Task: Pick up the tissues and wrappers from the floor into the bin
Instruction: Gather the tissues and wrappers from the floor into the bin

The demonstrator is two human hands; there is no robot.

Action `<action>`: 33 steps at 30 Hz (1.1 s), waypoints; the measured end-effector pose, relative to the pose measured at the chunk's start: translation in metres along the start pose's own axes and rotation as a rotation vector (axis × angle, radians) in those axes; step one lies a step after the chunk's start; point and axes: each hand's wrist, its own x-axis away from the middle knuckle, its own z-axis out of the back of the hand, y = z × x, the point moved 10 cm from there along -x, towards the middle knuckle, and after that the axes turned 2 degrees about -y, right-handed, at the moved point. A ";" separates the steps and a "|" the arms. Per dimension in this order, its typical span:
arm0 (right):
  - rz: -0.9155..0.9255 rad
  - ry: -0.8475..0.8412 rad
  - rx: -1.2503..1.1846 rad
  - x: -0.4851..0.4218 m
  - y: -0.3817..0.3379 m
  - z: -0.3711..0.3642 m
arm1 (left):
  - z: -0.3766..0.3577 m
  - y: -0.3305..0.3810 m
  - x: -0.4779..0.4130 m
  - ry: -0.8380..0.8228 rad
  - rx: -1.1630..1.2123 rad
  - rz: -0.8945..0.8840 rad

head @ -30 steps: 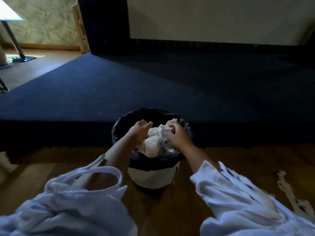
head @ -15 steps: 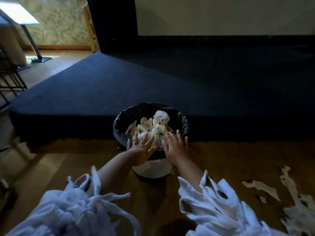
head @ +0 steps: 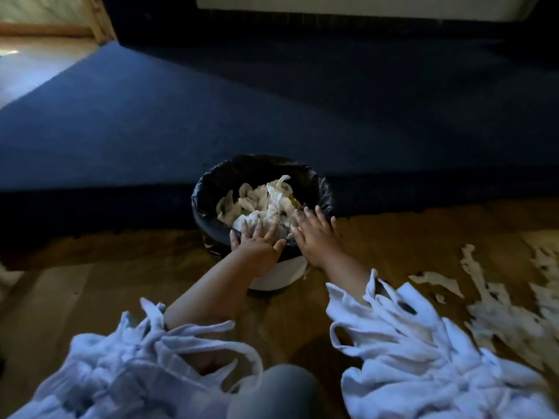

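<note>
A small white bin (head: 273, 278) lined with a black bag (head: 208, 192) stands on the wooden floor against a dark blue carpeted step. Crumpled white tissues (head: 266, 202) fill it. My left hand (head: 257, 246) hovers flat over the bin's near rim, fingers spread, holding nothing. My right hand (head: 314, 234) is beside it at the right rim, also flat with fingers apart and empty. Torn white tissue strips (head: 435, 281) lie on the floor to the right, and a bigger heap of tissue pieces (head: 514, 313) sits near the right edge.
The raised blue carpeted platform (head: 272, 116) runs across behind the bin. Bare wooden floor (head: 106, 285) stretches left of the bin. My loose white frayed sleeves (head: 423, 352) fill the bottom of the view, with my knee (head: 272, 391) between them.
Both hands let go of the tissue bundle into the bin, opened flat and drew back to the near rim. The view tilted down, showing more tissue on the floor at right.
</note>
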 end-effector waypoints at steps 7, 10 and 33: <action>-0.091 0.003 -0.005 0.002 0.005 0.000 | -0.002 0.003 -0.007 0.011 0.016 -0.008; -0.127 0.019 -0.001 0.004 0.009 0.000 | -0.002 0.003 -0.008 0.064 0.032 -0.014; -0.543 -0.172 -0.295 0.141 0.401 0.009 | -0.145 0.361 -0.057 -0.207 0.323 -0.569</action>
